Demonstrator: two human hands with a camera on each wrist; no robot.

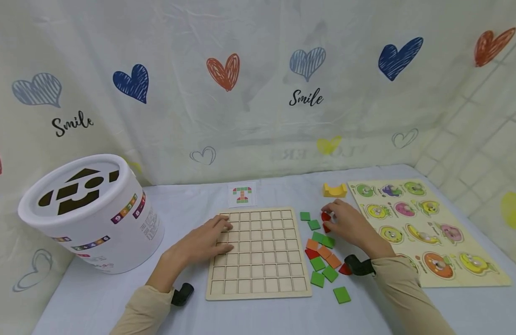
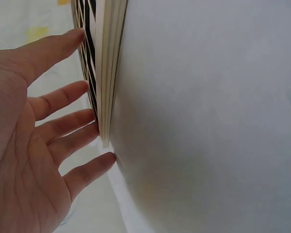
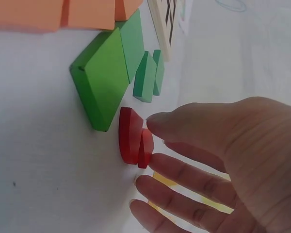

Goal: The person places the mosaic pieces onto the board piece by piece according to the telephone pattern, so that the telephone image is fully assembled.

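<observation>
At the left side of a wooden grid board (image 1: 258, 296), my left hand (image 1: 202, 239) rests with its fingers spread. In the left wrist view those fingertips lie right at the board's edge. My right hand (image 1: 351, 226) reaches over two red pieces (image 3: 131, 136) right of the board. Its thumb and index fingertips come close beside them in the right wrist view, loosely bent, with a gap between. Several green square tiles (image 1: 318, 279) and a few orange tiles (image 1: 324, 252) lie scattered nearer to me, along with other red pieces (image 1: 311, 253).
Behind the board lies a card (image 1: 231, 200) with a coloured T pattern. A yellow piece (image 1: 335, 190) sits at the back right, beside a fruit puzzle board (image 1: 484, 280). On the left stands a white bucket (image 1: 134, 232) with shaped holes in its lid. A printed curtain hangs behind.
</observation>
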